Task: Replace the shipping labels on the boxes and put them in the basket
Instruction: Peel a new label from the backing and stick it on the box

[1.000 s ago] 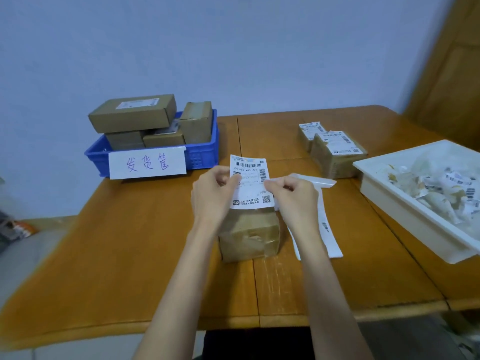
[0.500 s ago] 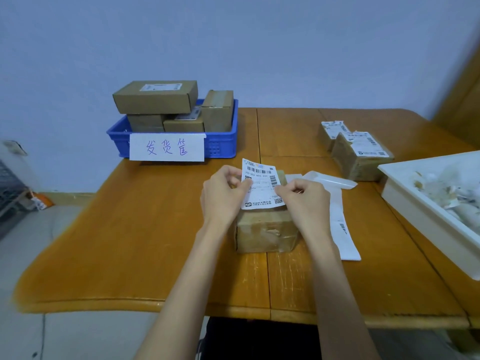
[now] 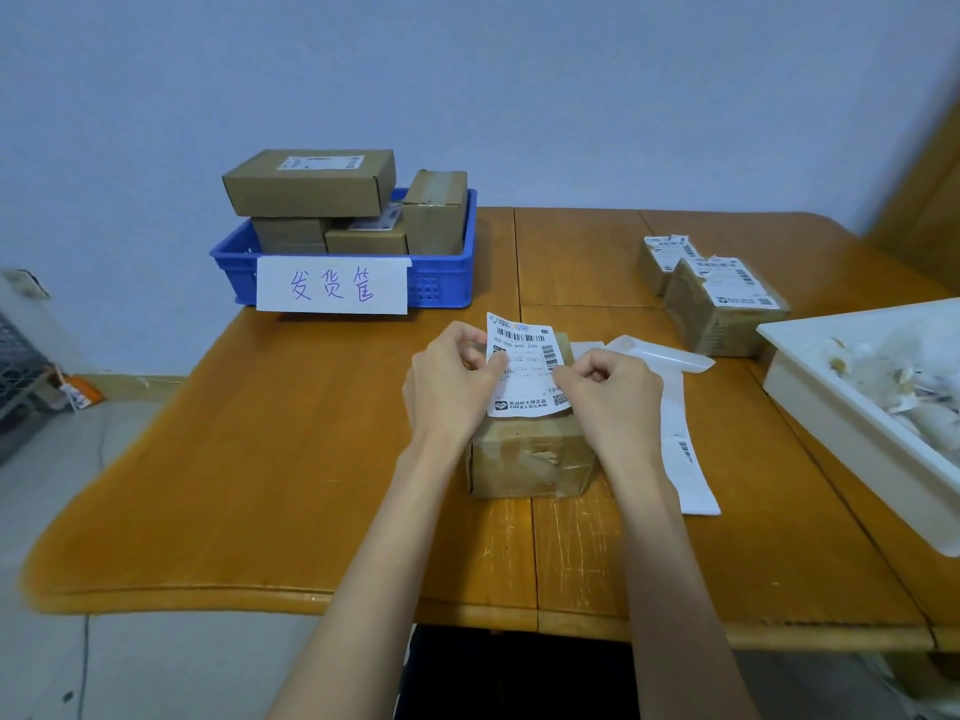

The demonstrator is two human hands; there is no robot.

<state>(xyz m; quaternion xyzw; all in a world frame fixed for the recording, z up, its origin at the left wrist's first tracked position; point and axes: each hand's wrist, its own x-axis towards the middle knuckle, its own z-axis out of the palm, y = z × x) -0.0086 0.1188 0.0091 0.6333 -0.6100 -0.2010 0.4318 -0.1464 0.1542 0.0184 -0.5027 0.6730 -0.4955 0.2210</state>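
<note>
A small brown cardboard box stands on the wooden table in front of me. Just above its top I hold a white shipping label with barcodes. My left hand pinches the label's left edge and my right hand pinches its right edge. The label's lower edge hangs at the box's top; whether it touches is hidden by my hands. A blue basket with a handwritten paper sign stands at the back left and holds several brown boxes.
Two labelled brown boxes sit at the back right. A white tray of crumpled label scraps stands at the right edge. White backing strips lie right of the box. The table's front edge is near my forearms.
The view has shifted so the table sits further right and lower. My hands and the label have come down closer to the box top; both pinches are unchanged.
</note>
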